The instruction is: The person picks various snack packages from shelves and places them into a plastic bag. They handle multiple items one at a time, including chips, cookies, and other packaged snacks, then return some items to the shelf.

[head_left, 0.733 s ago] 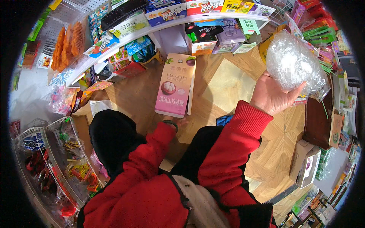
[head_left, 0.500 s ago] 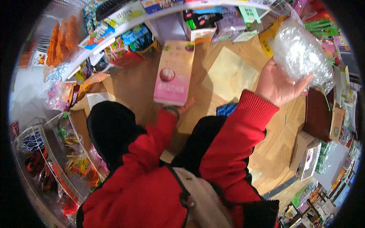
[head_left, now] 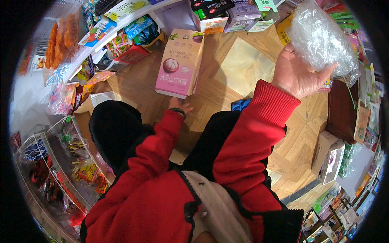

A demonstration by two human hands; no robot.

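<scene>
A tall pink and beige carton (head_left: 178,65) with fruit pictures on its front stands in front of me, above the wooden floor. My left hand (head_left: 181,105) is at its lower edge and seems to hold it from below. A thumb or finger shows beside the carton's base; the other fingers are hidden behind it. On the right, my right hand (head_left: 298,73) is raised with the palm up, gripping a crumpled bundle of clear plastic (head_left: 324,36). The thumb lies along the near side of the bundle, and its fingers are partly covered by the plastic.
A curved white shelf (head_left: 101,42) with packaged goods runs along the far left. Colourful boxes (head_left: 243,16) line the back. A wire rack (head_left: 60,162) of bagged items stands at left. Brown cartons (head_left: 344,113) sit on the right. My knees (head_left: 115,131) flank my left arm.
The carton has shifted a little farther away and left, along with my left hand. My right hand still holds the plastic bundle, slightly farther out.
</scene>
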